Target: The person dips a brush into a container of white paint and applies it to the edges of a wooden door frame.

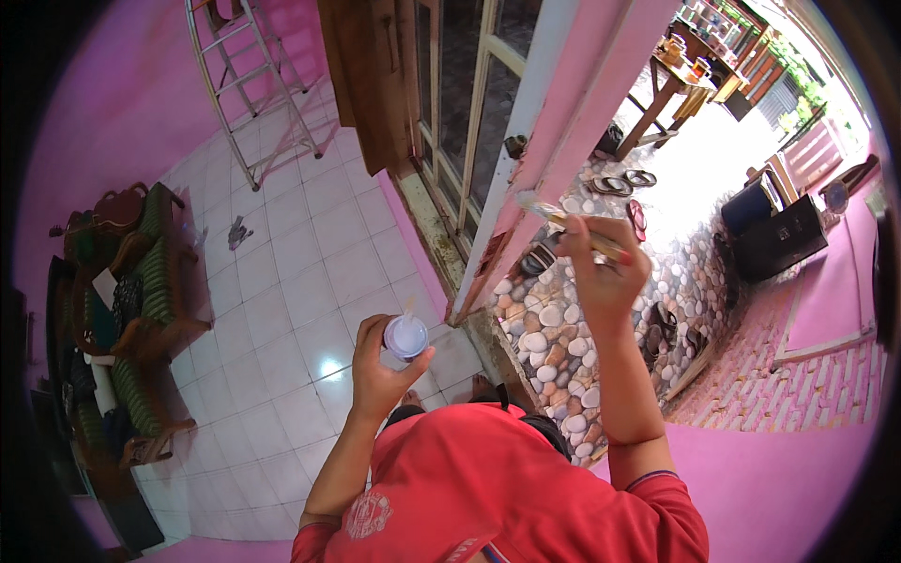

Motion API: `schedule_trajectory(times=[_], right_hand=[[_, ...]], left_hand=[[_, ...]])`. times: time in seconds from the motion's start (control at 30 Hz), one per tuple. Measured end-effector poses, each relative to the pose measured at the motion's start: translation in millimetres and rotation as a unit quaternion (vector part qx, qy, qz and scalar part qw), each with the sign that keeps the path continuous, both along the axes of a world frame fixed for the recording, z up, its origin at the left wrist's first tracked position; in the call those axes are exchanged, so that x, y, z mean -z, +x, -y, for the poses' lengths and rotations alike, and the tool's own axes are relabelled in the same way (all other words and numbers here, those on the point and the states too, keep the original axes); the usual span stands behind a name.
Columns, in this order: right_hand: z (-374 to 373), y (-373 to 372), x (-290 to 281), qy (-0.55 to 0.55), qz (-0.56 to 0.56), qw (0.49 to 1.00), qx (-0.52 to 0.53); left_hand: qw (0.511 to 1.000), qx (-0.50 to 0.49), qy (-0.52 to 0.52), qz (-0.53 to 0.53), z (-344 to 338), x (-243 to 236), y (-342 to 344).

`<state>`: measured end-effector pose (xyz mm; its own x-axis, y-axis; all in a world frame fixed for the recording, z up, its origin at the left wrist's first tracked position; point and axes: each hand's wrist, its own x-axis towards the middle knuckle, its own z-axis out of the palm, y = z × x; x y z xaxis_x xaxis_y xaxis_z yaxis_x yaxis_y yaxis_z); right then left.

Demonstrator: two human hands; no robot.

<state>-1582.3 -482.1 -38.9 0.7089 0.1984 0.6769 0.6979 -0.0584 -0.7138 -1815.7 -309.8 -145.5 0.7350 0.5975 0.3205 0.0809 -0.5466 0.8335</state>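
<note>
My left hand [378, 373] is wrapped round a small cup of pale lilac-white paint [406, 335], held at waist height over the tiles. A thin stick [410, 305] stands up out of the cup. Raised to the right, my right hand [608, 267] grips a paintbrush [544, 208] by its handle. Its whitish bristles point left, at the edge of the pink and white door frame [563, 122]. Whether they touch the frame, I cannot tell. A dark metal latch [515, 145] sits on the frame just above the bristles.
A glazed wooden door or window panel [469, 94] adjoins the frame. On the left are a ladder [253, 84], a green striped sofa [155, 281] and a grey rag [239, 232]. Sandals [610, 186] lie on the pebble-patterned floor outside, with a wooden table [657, 103] and black box [779, 239] beyond.
</note>
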Motion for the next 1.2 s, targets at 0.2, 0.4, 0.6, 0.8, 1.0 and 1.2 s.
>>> schedule_trajectory(times=[0.2,0.4,0.6,0.8,1.0,1.2], right_hand=[[26.2,-39.2,-22.9,-0.041,-0.095,0.991,-0.079],[33.2,-67.2,-10.0,-0.18,-0.088,0.962,-0.188],[18.7,-78.6,-19.1,-0.24,-0.015,0.945,-0.223],[5.7,-85.3,-28.6,-0.283,0.021,0.924,-0.255],[-1.7,-82.7,-31.6,-0.318,0.056,0.906,-0.273],[-10.4,-81.9,-26.6,-0.314,0.06,0.901,-0.295]], left_hand=[[0.999,-0.001,-0.031,0.016,2.7,1.3,7.6],[0.999,0.006,-0.029,0.031,3.5,3.1,13.2],[0.998,0.012,-0.036,0.045,6.9,-0.6,18.1],[0.997,0.021,-0.051,0.049,8.7,-0.8,20.2],[0.997,0.027,-0.034,0.057,7.6,-3.2,19.7],[0.997,0.032,-0.032,0.068,5.3,-1.1,20.1]])
